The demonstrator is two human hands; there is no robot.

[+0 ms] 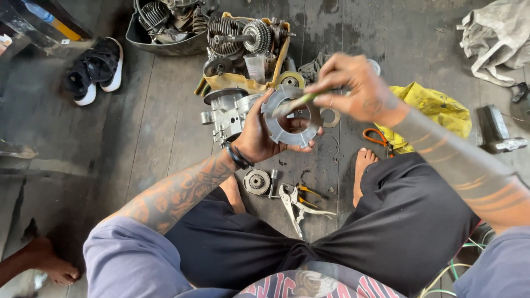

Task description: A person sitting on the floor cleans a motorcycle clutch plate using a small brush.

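Observation:
My left hand (260, 135) holds up a flat grey metal ring plate (291, 117) with a large round hole, gripped at its left and lower edge. My right hand (356, 88) is blurred with motion and pinches a thin green-tipped tool (301, 101) whose end lies across the upper face of the ring. Both hands hover above a dark wooden floor between my knees.
Behind the hands sit a grey engine casing (226, 113) and a yellow tray of gears (245, 52). On the floor lie locking pliers (295, 204), a small round gear (256, 182), a yellow cloth (430, 107), orange-handled pliers (375, 137), and black-and-white shoes (94, 69). Another person's foot (47, 265) is at lower left.

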